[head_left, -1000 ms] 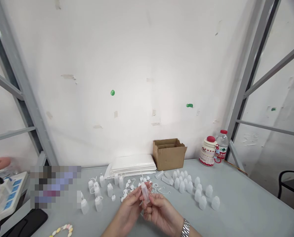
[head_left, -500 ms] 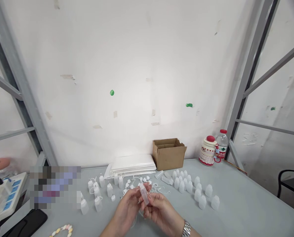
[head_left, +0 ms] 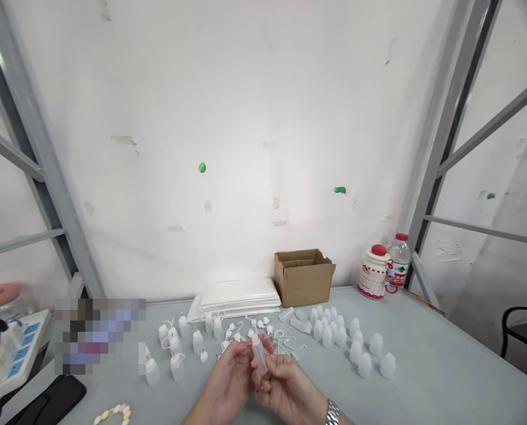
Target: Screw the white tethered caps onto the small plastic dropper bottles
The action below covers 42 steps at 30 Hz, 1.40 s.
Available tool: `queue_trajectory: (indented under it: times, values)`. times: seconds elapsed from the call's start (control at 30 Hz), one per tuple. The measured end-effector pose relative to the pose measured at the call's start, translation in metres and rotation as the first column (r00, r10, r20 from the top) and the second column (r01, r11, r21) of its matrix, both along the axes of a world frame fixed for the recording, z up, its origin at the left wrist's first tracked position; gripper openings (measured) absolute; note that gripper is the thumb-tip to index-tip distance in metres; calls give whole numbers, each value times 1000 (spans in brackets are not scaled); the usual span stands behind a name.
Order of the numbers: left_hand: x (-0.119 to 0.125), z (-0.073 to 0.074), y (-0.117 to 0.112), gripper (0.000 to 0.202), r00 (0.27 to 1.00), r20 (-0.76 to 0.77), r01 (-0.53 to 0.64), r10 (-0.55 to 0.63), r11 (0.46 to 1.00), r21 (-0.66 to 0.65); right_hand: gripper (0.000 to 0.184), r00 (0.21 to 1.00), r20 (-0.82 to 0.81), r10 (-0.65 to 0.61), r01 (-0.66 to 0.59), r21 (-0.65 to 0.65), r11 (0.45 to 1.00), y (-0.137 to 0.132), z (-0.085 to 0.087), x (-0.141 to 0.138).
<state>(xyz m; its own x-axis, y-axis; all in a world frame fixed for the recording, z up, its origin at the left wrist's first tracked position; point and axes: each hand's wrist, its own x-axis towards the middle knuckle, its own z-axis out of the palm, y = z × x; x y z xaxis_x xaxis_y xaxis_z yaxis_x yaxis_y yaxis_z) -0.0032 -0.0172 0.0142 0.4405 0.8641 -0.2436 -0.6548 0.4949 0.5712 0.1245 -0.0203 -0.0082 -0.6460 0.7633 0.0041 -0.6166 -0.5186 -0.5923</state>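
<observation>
A small translucent squeeze bottle [head_left: 259, 358] with a narrow white top is held between my two hands, tilted with its top away from me. The fingers and thumb of my right hand [head_left: 287, 381] pinch its lower body. My left hand [head_left: 228, 373] is curled round the bottle's upper part from the left, with some fingertips behind it. Just beyond my hands lie loose white caps [head_left: 237, 337] and thin white straps [head_left: 285, 340] in a jumble. Several capped bottles [head_left: 177, 367] stand to the left, and several uncapped bottles [head_left: 365, 365] stand to the right.
A stack of white flat packs [head_left: 241, 295] and an open cardboard box [head_left: 305, 283] are against the wall. A red-lidded jug [head_left: 373, 271] and a water bottle [head_left: 400, 254] stand at the back right. A black phone [head_left: 51, 401] and a bead bracelet [head_left: 113, 411] lie front left.
The white strap loop that hung below my hands no longer shows there. My hands have barely moved and still hold the bottle; the whole view has shifted slightly.
</observation>
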Motion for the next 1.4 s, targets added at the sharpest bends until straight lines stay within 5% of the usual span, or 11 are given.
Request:
queue_trajectory:
  times: [0.33,0.63,0.83,1.03,1.27,1.4]
  values:
    - [1,3,-3,26,1000,5,19,-20,995,103,30,997,-65,-28,28,-6,1000,-1,2,-1]
    - [0,11,-3,34,998,-58,-30,41,984,176,28,985,68,-156,146,130,981,-3,9,-2]
    - [-1,14,-6,25,957,-221,-132,189,960,247,31,930,210,-300,230,302,925,-4,11,-4]
    - [-1,7,-5,31,983,-130,-91,127,963,254,35,854,285,-435,315,381,869,0,8,-4]
    - [4,8,-5,27,961,-203,-121,189,945,305,33,779,294,-554,405,438,802,0,0,-9]
    - [1,5,-5,31,972,-167,-106,165,943,315,31,669,364,-648,426,526,736,-1,-7,-8]
